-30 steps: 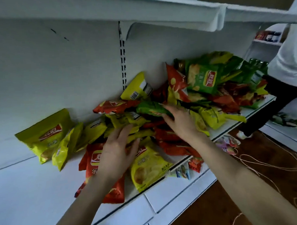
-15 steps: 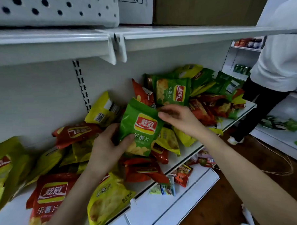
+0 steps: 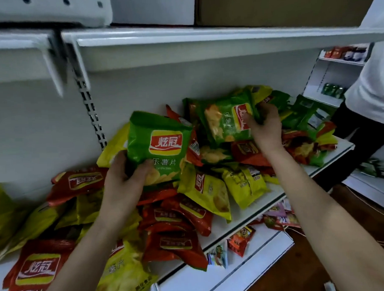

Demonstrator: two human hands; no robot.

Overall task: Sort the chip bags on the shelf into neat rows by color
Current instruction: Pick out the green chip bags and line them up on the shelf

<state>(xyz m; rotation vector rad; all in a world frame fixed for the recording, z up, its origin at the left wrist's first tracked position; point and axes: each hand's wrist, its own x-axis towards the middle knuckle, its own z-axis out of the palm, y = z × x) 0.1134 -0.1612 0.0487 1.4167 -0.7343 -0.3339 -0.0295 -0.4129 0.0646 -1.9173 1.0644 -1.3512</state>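
Red, yellow and green chip bags lie jumbled in a pile across the white shelf (image 3: pixel 251 213). My left hand (image 3: pixel 122 181) grips the lower left corner of an upright green chip bag (image 3: pixel 160 146), lifted above the pile. My right hand (image 3: pixel 263 127) pinches the right edge of a second green chip bag (image 3: pixel 225 122), which lies on its side on top of the heap. More green bags (image 3: pixel 304 116) are stacked at the far right. Yellow bags (image 3: pixel 206 191) and red bags (image 3: pixel 175 236) fill the middle and left.
An upper shelf (image 3: pixel 204 43) with boxes overhangs the pile. A lower shelf (image 3: pixel 240 273) holds small snack packets (image 3: pixel 241 240). A person in a white shirt (image 3: pixel 373 86) stands at the right beside another shelving unit. Brown floor shows at the bottom right.
My right hand has let go of the first green bag and moved right and up onto a second green bag. My left hand now holds the first bag alone, raised higher.
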